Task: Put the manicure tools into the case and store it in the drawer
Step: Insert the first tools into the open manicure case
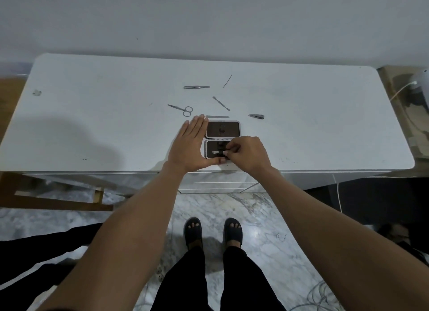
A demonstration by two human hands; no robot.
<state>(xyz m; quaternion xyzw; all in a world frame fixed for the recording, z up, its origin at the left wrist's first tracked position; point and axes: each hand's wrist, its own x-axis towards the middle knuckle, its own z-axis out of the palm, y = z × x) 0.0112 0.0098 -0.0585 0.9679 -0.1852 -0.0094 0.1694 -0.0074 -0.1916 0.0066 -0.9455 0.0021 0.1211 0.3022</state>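
The step in hand looks like seating one small metal tool (217, 152) in the nearer half of the open case (222, 139), which lies flat near the front edge of the white desk (92, 115). The right hand (247, 153) has its fingers curled and pinching at that tool's end over the dark lining, apparently pressing it under a strap. The left hand (190, 145) lies flat with straight fingers against the case's left side, thumb along its near edge, steadying it and holding nothing. The nearer half holds this one tool; the farther half shows only dark lining and a loop, with nothing clearly in it. Loose on the desk beyond are scissors (182, 108), tweezers (196, 87), a thin probe (227, 81), a cuticle pusher (221, 103), a nail clipper (256, 116) and a flat file (217, 117) just beside the case's far edge. Next probably calls for a fine pinch on one of these thin, flat pieces. The drawer is not clearly visible.
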